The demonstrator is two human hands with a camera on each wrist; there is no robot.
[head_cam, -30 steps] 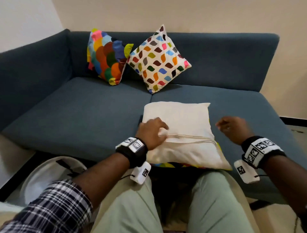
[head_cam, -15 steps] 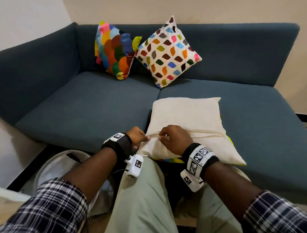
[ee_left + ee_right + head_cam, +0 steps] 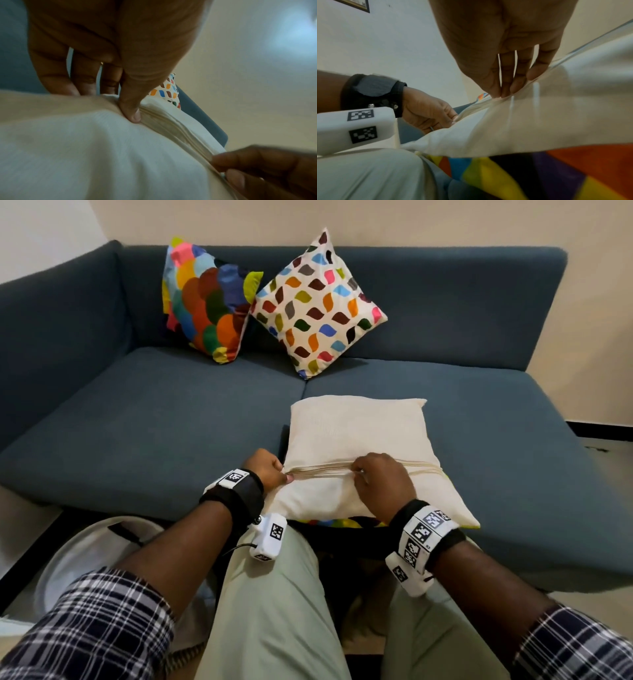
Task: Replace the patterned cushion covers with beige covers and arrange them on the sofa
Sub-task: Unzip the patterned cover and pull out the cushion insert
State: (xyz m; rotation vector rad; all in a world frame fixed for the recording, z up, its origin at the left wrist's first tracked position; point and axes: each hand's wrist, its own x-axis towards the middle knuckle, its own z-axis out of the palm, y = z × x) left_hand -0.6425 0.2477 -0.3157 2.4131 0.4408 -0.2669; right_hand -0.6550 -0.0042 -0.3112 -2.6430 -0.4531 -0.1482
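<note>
Since the beige-covered cushion [image 3: 356,453] lies at the sofa [image 3: 144,419] seat's front edge, left hand [image 3: 265,470] pinches the zip seam's end as anchor, right hand [image 3: 383,481] pinches mid-seam, likely closing it.

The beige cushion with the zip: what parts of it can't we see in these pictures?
- Zip puller: hidden in every view under the right hand, whose fingers pinch the beige cushion's seam.
- Left end of the zip: the head view shows only the left hand gripping there.
- Colourful fabric beneath: mostly covered by the cushion.
- Weave: blurred in both wrist views.
</note>
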